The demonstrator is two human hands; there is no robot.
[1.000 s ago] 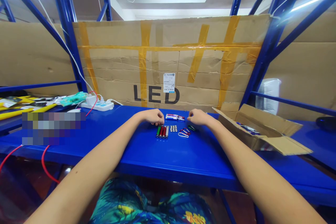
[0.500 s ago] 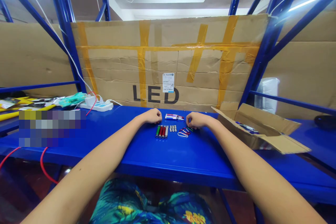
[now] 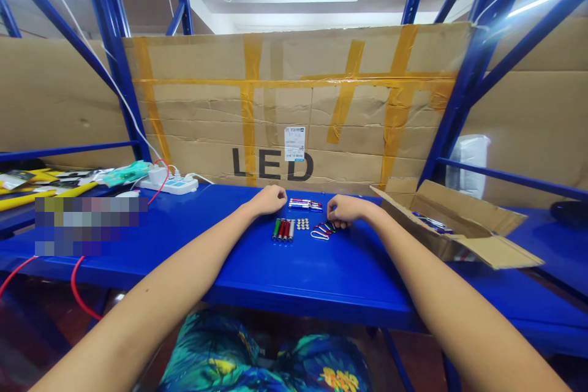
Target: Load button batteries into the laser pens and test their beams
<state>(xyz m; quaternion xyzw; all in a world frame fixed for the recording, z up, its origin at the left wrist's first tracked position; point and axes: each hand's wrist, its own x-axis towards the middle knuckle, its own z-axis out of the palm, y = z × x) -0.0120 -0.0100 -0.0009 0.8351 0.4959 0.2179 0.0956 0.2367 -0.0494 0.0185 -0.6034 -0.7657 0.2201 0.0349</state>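
On the tabletop (image 3: 275, 269) four groups are laid out: a row of green, red and silver tubes (image 3: 283, 230), small silvery round pieces (image 3: 302, 224) set in a tight block, slim metallic sticks (image 3: 305, 204) behind them, and coloured clips (image 3: 324, 231) to the right. Judging from this layout, the arranging by kind is largely done; the tubes and round pieces are neatly ranked, while the clips are left at uneven angles, close together. The darkest clip appears to be touched by the bent fingers of the right hand (image 3: 344, 208), though whether it is pinched cannot be told. The left hand (image 3: 272, 199) is curled beside the sticks' left end; whether anything is held inside cannot be told. Room is left between the tubes and the tabletop's front edge. Movement is bounded behind by a taped cardboard panel (image 3: 206, 122), at right by an open carton (image 3: 498, 252), and at far left by a white power strip (image 3: 172, 186)
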